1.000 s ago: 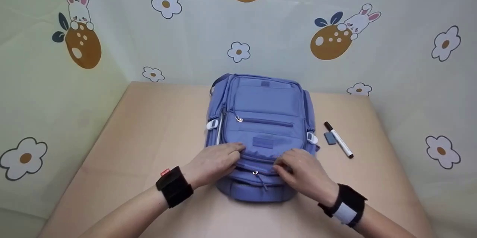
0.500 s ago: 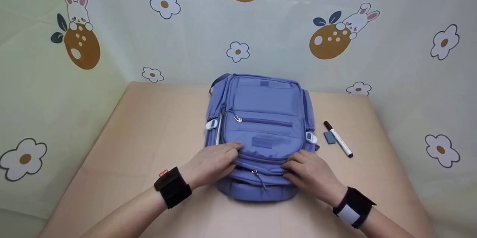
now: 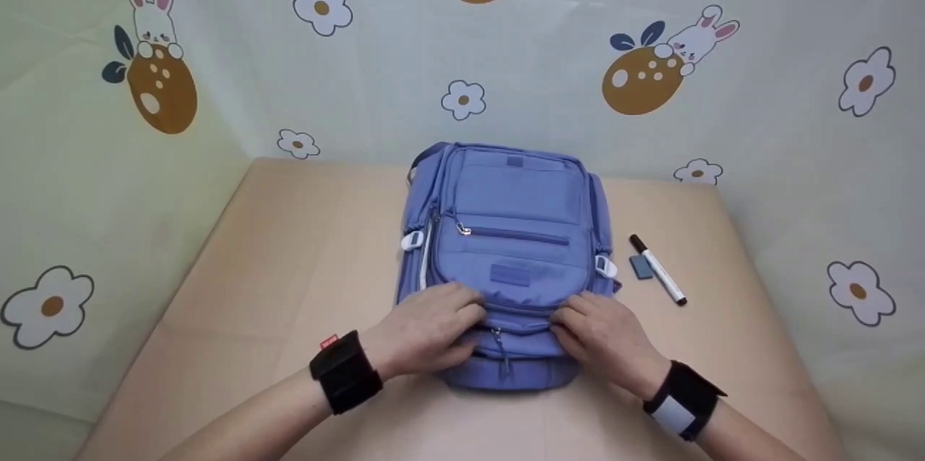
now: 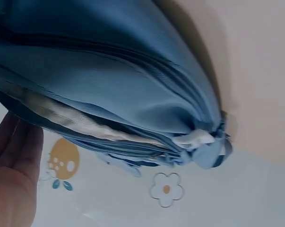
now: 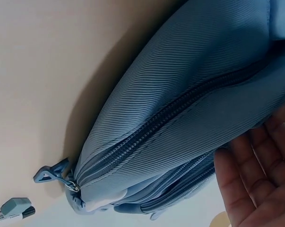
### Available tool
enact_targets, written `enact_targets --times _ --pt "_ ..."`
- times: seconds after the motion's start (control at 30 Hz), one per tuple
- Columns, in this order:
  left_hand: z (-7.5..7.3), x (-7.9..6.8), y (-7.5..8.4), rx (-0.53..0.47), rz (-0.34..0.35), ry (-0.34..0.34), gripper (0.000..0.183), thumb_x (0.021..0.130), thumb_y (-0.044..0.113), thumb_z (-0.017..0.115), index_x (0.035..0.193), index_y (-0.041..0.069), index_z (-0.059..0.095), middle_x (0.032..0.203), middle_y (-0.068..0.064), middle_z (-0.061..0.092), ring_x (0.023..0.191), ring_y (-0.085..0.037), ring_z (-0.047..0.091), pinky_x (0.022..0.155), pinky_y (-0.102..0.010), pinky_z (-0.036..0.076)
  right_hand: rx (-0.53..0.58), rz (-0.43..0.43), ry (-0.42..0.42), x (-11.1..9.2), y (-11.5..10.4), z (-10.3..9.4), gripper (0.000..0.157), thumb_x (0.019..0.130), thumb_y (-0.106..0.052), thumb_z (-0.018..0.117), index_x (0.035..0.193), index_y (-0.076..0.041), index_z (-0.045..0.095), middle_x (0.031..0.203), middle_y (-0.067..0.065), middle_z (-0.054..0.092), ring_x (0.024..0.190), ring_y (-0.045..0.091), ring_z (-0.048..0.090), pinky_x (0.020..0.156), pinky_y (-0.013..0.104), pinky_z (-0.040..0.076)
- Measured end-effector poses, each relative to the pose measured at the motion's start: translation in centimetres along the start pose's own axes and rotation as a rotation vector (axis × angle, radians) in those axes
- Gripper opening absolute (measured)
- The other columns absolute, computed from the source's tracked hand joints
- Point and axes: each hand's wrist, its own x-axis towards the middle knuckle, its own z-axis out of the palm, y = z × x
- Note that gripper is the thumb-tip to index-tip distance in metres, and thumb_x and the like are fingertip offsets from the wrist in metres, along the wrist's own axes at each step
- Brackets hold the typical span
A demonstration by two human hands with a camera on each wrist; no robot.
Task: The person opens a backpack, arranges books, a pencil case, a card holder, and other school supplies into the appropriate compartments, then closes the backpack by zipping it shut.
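A blue backpack (image 3: pixel 517 197) lies front side up on the table, its base nearest me. My left hand (image 3: pixel 433 327) holds the left part of the front panel's lower edge, fingers bent over the fabric. Opposite it, my right hand (image 3: pixel 611 338) grips the right end of that edge with curled fingers. A zip pull (image 3: pixel 500 349) hangs between the hands on the lower pocket. In the left wrist view, a gap along the bag shows pale lining (image 4: pixel 76 118) beside my fingers. The right wrist view shows a closed zip (image 5: pixel 170 111) running below the held edge.
To the backpack's right, a white marker (image 3: pixel 663 273) with a dark cap lies against a small blue-grey block (image 3: pixel 640 267). The table (image 3: pixel 289 244) has a beige cover. A curtain (image 3: pixel 376 85) printed with rabbits and flowers surrounds it behind and at both sides.
My right hand has shifted right along the panel's lower edge. More recently, my left hand has moved right and slightly toward me, its fingers bending more. The backpack stays in place.
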Motion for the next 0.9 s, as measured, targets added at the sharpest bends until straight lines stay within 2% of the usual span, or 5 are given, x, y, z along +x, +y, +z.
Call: enact_targets --times 0.2,0.4,0.67,0.77,0.9 --pt "0.9 1.3 1.6 0.13 0.165 -0.006 0.015 0.097 0.024 0.068 0.11 0.022 0.076 0.11 0.004 0.064 0.098 -0.015 0.058 0.084 -0.027 0.051 0.018 0.013 0.01 0.1 0.0 -0.2 0.01 0.086 -0.013 0.076 0.095 -0.015 0.071 0.09 -0.005 0.064 0.076 0.014 0.059 0.062 0.033 0.05" --pt "1.3 1.4 1.8 0.196 0.213 0.006 0.012 0.098 0.026 0.064 0.096 0.023 0.076 0.109 0.005 0.062 0.097 -0.015 0.056 0.081 -0.026 0.05 0.021 0.014 0.017 0.1 0.0 -0.2 0.012 0.084 -0.012 0.078 0.094 -0.015 0.071 0.089 -0.006 0.064 0.075 0.014 0.059 0.062 0.032 0.05" --pt "1.5 0.9 1.6 0.172 0.097 0.009 0.022 0.095 0.036 0.07 0.083 0.018 0.064 0.094 0.005 0.061 0.085 -0.015 0.055 0.073 -0.027 0.048 0.016 0.014 0.028 0.1 0.1 -0.4 0.01 0.084 -0.012 0.077 0.092 -0.015 0.071 0.088 -0.006 0.064 0.075 0.014 0.059 0.063 0.034 0.05" --pt "1.7 0.7 1.7 0.127 0.014 0.001 0.031 0.092 0.044 0.074 0.084 0.018 0.06 0.087 0.005 0.059 0.081 -0.015 0.054 0.071 -0.028 0.047 0.021 0.02 0.018 0.1 0.0 -0.3 0.01 0.086 -0.013 0.077 0.093 -0.015 0.071 0.088 -0.006 0.064 0.075 0.014 0.059 0.063 0.035 0.05" --pt "1.7 0.5 1.9 0.038 -0.057 0.015 0.027 0.091 0.036 0.077 0.093 0.016 0.06 0.088 0.005 0.061 0.083 -0.014 0.057 0.073 -0.028 0.049 0.025 0.025 0.013 0.0 -0.1 -0.2 0.011 0.085 -0.013 0.078 0.094 -0.016 0.071 0.089 -0.006 0.064 0.076 0.014 0.059 0.064 0.035 0.05"
